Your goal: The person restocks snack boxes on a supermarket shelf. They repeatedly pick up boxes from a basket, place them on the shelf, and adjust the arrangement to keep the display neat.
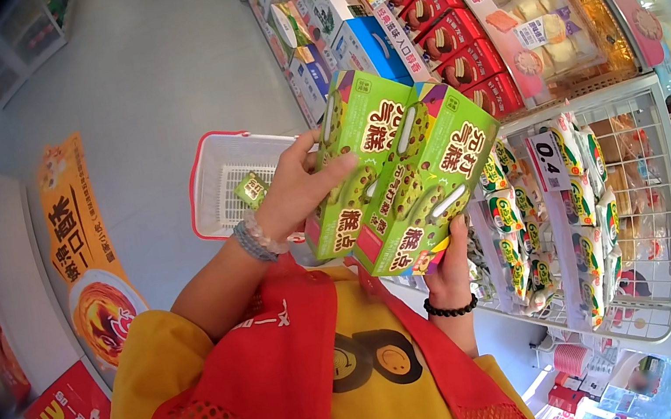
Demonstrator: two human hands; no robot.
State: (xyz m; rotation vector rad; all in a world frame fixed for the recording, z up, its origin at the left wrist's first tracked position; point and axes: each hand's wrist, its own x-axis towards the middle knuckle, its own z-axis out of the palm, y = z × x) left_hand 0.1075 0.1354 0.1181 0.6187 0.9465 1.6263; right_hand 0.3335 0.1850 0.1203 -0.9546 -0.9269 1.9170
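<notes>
The left hand (302,186) grips one green snack box (361,147) and the right hand (451,268) another green box (430,193), side by side before the person's chest, near a white shopping basket (209,167).

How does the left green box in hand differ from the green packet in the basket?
The left green box is held up by the left hand; the green packet lies in the white basket. The box looks much larger, the packet small. Both are mainly green.
</notes>
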